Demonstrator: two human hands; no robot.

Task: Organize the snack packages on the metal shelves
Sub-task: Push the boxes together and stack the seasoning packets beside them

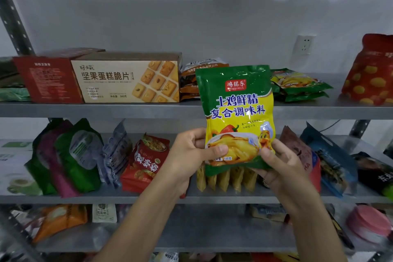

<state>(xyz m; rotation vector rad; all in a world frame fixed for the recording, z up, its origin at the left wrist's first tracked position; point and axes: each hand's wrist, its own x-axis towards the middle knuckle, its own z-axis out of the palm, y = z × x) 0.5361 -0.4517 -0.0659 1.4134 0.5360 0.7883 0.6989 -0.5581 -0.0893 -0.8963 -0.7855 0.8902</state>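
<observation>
Right of the beige biscuit box (127,81), holding a green-and-yellow packet (236,108) upright, pinched at its bottom corners by left hand (189,155) and right hand (285,166).

Head view, close, facing metal shelves (191,110)

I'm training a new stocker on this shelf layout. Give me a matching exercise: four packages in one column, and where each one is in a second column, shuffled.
1. green-and-yellow pouch
2. biscuit box
3. red noodle packet
4. orange bag

A. lower shelf
B. held by left hand and right hand
C. upper shelf
D. middle shelf

Pairs: 1-B, 2-C, 3-D, 4-A
</observation>
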